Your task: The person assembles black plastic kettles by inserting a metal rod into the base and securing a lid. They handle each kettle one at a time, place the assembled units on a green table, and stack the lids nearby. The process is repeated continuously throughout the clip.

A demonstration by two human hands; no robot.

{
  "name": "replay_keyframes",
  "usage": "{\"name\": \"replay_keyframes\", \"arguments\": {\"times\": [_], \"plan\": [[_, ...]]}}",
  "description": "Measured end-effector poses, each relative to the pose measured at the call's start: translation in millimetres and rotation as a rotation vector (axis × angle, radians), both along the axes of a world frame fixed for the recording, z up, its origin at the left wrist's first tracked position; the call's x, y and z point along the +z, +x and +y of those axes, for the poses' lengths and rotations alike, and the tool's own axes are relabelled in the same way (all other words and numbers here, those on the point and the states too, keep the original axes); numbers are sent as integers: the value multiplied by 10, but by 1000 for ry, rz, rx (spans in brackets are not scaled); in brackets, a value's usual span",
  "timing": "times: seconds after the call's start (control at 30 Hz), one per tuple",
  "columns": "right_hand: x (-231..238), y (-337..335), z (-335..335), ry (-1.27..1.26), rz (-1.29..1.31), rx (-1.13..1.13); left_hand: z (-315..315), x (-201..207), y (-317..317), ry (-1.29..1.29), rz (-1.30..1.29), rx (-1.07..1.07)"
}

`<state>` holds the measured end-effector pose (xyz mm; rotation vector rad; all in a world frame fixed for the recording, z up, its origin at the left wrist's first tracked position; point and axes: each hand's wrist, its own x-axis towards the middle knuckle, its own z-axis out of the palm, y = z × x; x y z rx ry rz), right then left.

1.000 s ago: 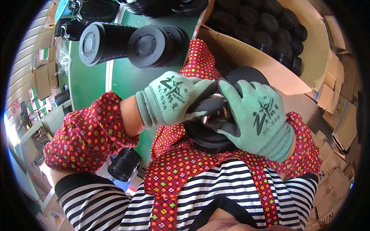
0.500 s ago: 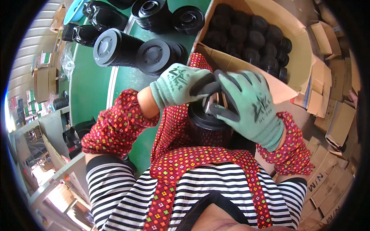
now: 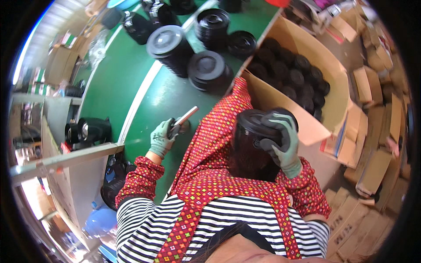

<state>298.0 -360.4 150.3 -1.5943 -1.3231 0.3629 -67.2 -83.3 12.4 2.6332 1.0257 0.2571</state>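
My left hand (image 3: 163, 136), in a green glove with dark palm and fingertips, is over the green table to the left. Its closed fingers hold a thin pale rod (image 3: 187, 115) that points up and to the right; its exact kind is unclear. A glossy black cylindrical container (image 3: 250, 151) stands against my red patterned apron. My gloved right hand (image 3: 283, 140) is curled around a round black part (image 3: 267, 120) at the container's top. How far that part sits on the container is hidden by the hand and blur.
Stacks of black round lids (image 3: 208, 65) stand on the green table (image 3: 140, 105) ahead. An open cardboard box (image 3: 302, 127) to the right holds many round black pieces (image 3: 302, 83). More cartons (image 3: 368, 162) lie at the far right. Black housings (image 3: 94, 129) sit at the left.
My left hand has left the container, moved left over the table and now holds the thin rod. My right hand stays at the container's top. The view has shifted.
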Motion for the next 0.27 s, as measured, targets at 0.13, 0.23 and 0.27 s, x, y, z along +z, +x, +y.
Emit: {"name": "replay_keyframes", "arguments": {"times": [0.13, 0.23, 0.27], "plan": [[322, -28, 259, 108, 361, -239, -274, 705, 289, -108, -213, -64], [345, -25, 520, 139, 723, -331, -530, 1399, 408, -358, -409, -293], [325, -14, 618, 147, 721, -293, -504, 1437, 344, -332, -418, -267]]}}
